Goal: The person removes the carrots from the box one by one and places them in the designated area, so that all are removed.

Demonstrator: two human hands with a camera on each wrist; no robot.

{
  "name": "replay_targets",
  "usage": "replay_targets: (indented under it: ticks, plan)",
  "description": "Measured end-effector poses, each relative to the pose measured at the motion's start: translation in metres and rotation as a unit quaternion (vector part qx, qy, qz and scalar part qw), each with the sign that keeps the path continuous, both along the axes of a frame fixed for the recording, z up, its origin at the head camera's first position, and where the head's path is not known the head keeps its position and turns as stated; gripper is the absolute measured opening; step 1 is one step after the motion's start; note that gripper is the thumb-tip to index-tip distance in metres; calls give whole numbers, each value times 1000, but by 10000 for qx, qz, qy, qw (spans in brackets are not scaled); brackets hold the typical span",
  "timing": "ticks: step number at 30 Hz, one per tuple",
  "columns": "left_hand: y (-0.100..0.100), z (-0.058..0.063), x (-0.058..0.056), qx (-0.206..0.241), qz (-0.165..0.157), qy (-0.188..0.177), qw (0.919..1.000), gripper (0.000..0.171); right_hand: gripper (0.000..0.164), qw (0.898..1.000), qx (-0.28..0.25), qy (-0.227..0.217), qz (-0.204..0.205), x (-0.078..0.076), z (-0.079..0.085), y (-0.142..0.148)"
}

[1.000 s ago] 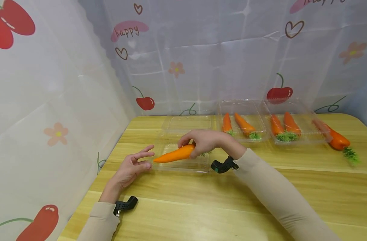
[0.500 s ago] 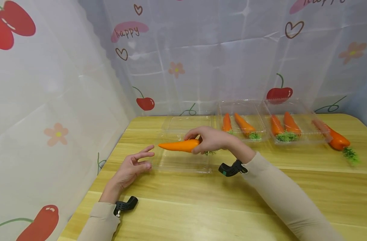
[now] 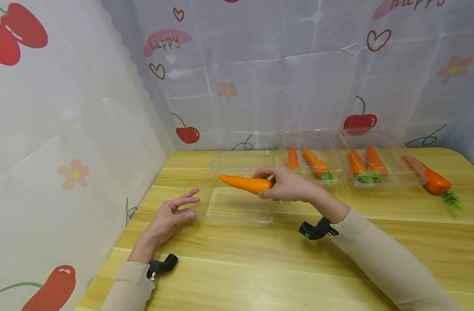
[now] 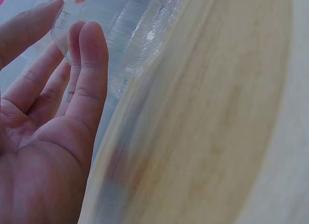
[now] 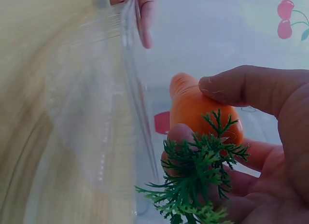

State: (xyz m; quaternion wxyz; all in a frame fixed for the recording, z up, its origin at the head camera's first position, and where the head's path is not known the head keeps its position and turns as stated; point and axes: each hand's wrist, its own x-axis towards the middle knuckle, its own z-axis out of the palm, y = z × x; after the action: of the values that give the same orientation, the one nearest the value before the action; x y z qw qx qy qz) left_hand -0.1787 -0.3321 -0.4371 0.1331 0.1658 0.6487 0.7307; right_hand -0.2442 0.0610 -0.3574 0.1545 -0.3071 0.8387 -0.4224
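Observation:
My right hand [image 3: 285, 183] grips an orange carrot [image 3: 244, 183] by its thick end, thumb on one side and fingers on the other. The carrot is over a clear plastic clamshell box [image 3: 237, 211], its thin tip pointing left. In the right wrist view its green leafy top [image 5: 195, 180] hangs below the fingers. My left hand [image 3: 172, 218] stays at the box's left edge, fingers apart and relaxed. In the left wrist view the fingertips [image 4: 91, 38] are right at the clear rim [image 4: 60, 28].
To the right, two more clear boxes [image 3: 312, 138] [image 3: 373, 138] stand with lids raised, each with two carrots [image 3: 316, 163] [image 3: 376, 162] inside. One more carrot [image 3: 437, 181] lies on the table at the far right. A patterned cloth [image 3: 268, 86] hangs behind the wooden table [image 3: 237, 268].
My right hand has drawn the carrot to the right and slightly up over the box. The carrot's tip has swung upward. The left hand has not moved.

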Motion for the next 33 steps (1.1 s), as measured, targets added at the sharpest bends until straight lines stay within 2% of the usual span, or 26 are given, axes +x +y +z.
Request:
replay_targets:
  ticks: [8,17,22,33]
  plan:
    - [-3,-4,1,-29,33,10,10000,53,50,9991,59,376,-181,7,-6,17]
    - [0,2,2,34,72,-6,10000,52,51,9974,27,579,-427,14,-2,32]
    - [1,0,1,40,48,11,10000,51,49,9956,19,740,-578,18,-4,45]
    - [2,-4,-1,-5,7,77,10000,50,51,9929,81,693,-968,28,-2,78]
